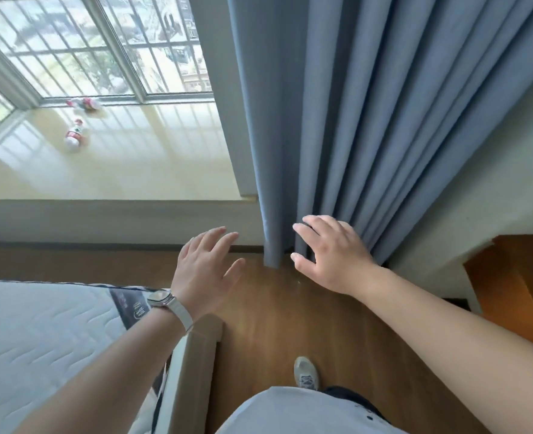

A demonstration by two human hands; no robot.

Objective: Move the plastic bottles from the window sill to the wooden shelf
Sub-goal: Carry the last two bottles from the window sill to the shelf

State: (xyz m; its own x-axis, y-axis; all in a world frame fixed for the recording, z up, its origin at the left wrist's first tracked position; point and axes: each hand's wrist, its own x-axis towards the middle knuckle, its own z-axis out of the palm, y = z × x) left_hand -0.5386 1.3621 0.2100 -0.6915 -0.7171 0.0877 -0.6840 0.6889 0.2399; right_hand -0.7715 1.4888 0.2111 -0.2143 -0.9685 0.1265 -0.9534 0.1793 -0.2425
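Observation:
Two clear plastic bottles with red labels rest on the pale glossy window sill (140, 158) at the upper left. One bottle (74, 135) is out on the sill surface; the other bottle (85, 104) lies against the window frame. My left hand (204, 270), with a watch on its wrist, hovers open above the wooden floor, well short of the sill. My right hand (328, 255) is open too, its fingers spread next to the hem of the blue curtain (368, 120). Neither hand holds anything. An orange-brown wooden piece (515, 286), possibly the shelf, shows at the right edge.
A bare quilted mattress (46, 339) on a bed frame fills the lower left. The wooden floor (274, 324) runs between bed and wall. My shoe (306, 372) stands on it. The curtain hangs right of the window (96, 48).

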